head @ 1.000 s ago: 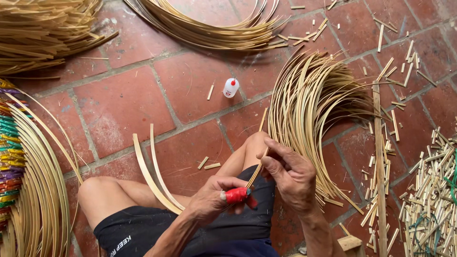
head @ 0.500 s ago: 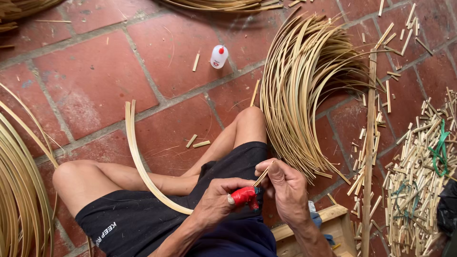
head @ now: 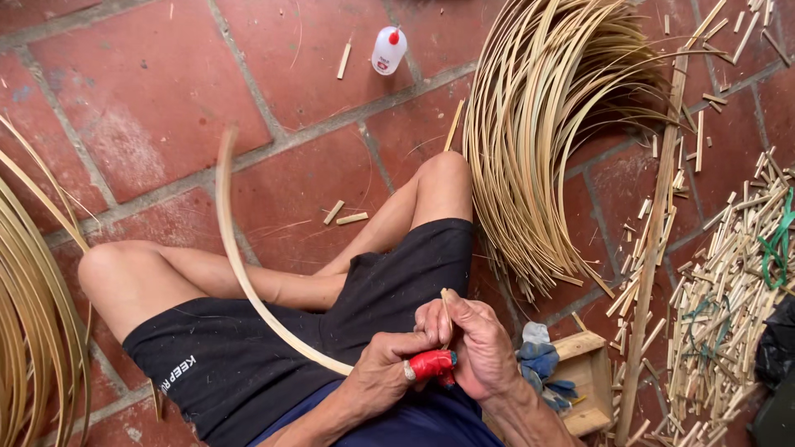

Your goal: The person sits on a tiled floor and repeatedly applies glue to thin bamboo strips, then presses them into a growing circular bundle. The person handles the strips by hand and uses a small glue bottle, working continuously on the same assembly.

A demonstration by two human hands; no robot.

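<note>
Both hands meet over the lap: left hand [head: 383, 374] grips the curved bamboo strip [head: 240, 273], right hand [head: 474, 348] pinches its end closed; keep the grip firm.

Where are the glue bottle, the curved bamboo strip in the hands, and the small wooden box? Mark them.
glue bottle [head: 387, 50], head view, white body.
curved bamboo strip [head: 235, 257], head view, mid-curve over the thigh.
small wooden box [head: 590, 364], head view, top edge.

The person wears black shorts [head: 273, 348] with small white lettering near the left leg's hem, and a dark blue shirt [head: 414, 426] at the near edge. Legs and forearms are bare. The left hand [head: 385, 377] has a red wrap [head: 431, 364] around its thumb.
</note>
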